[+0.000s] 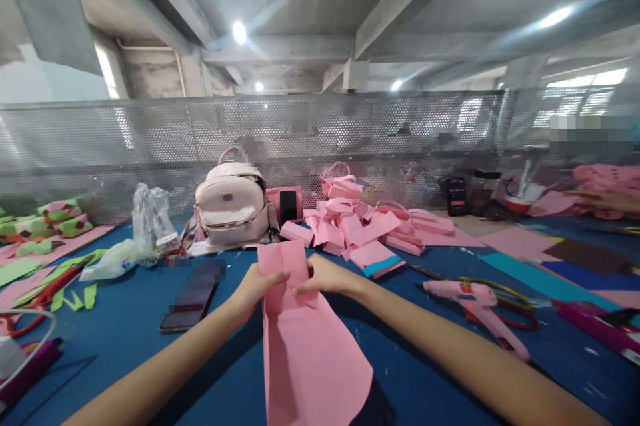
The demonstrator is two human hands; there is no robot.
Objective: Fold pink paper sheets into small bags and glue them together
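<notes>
Via remote feed I see bare L hand (256, 289) & bare R hand (327, 274) pinching the folded far end of a long, flat pink sheet (313, 353), prob. so it won't spring open, over the blue-topped bench (220, 383) twd its near edge, pink pistol-shaped glue gun (481, 304) twd R edge.

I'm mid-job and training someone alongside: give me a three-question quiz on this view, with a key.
1. What are the left hand and the right hand holding?
2. True or false: the pale pink glue gun lies to the right of both hands.
3. What colour is the backpack? a) green b) cream c) red

Key:
1. A pink sheet.
2. True.
3. b
</notes>
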